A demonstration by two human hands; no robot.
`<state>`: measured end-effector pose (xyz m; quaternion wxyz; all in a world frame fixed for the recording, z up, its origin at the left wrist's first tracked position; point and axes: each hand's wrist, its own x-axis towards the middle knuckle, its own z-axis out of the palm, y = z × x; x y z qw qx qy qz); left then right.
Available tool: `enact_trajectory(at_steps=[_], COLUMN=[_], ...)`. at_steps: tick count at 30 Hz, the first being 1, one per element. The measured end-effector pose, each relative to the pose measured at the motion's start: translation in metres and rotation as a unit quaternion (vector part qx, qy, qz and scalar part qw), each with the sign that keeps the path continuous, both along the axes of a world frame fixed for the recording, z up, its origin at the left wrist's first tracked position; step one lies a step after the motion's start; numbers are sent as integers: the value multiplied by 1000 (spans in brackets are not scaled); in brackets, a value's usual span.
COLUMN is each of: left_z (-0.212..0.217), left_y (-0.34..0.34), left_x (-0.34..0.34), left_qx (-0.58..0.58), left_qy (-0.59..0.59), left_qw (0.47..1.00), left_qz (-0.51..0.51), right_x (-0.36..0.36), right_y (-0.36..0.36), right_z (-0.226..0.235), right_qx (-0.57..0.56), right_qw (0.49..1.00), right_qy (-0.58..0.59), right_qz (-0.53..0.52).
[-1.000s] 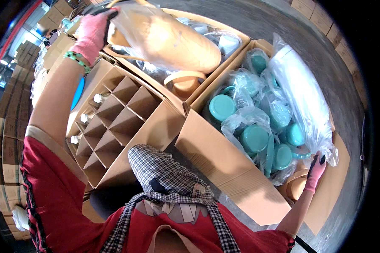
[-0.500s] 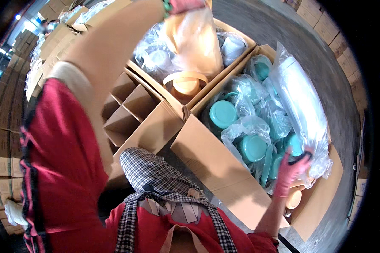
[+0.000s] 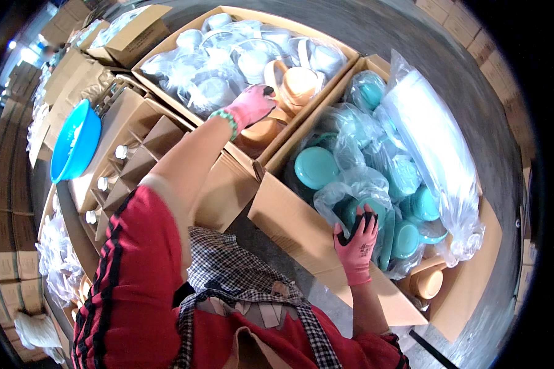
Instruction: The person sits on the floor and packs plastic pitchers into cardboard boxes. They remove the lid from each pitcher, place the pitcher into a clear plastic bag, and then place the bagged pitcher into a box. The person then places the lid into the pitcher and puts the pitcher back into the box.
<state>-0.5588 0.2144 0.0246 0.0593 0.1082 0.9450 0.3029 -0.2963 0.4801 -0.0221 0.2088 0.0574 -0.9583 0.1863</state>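
My left hand (image 3: 252, 107), in a pink glove with black fingertips, is down among the orange lidded containers in the far box (image 3: 311, 126). It lies between one orange container with a looped handle (image 3: 300, 85) and a lower one (image 3: 261, 133); its fingers bend downward, partly hidden, so their grip is unclear. Pale containers (image 3: 252, 64) in clear plastic fill the rest of that box. Over the right box (image 3: 317, 246), my right hand (image 3: 358, 249) has its fingers spread at a bagged teal container (image 3: 351, 213). More teal containers (image 3: 316, 167) surround it.
A long clear plastic bundle (image 3: 431, 147) lies along the right box's far side; an orange container (image 3: 426, 284) sits in its near corner. At left stand a divided carton (image 3: 148, 138) with bottles and a blue basin (image 3: 74, 141). Stacked cartons (image 3: 9, 234) line the left.
My left hand has come down from above the far box, where it held a bagged orange container; an orange container now sits there. My right hand has moved left from the plastic bundle's end.
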Motion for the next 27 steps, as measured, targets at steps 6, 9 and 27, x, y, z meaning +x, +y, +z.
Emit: enact_trajectory(at_steps=[6, 9, 27], left_z=[12, 32, -44], left_y=[-26, -63, -203], left_x=[133, 204, 489], left_qx=[-63, -128, -74], left_qy=[177, 112, 60], left_qw=[971, 966, 978], left_qz=[-148, -197, 186], right_x=[-3, -24, -43], right_y=[10, 30, 341], right_z=[0, 25, 9], right_qx=[-120, -140, -508], right_qw=[991, 989, 795], right_qy=[-49, -18, -23], right_qz=[-11, -45, -331])
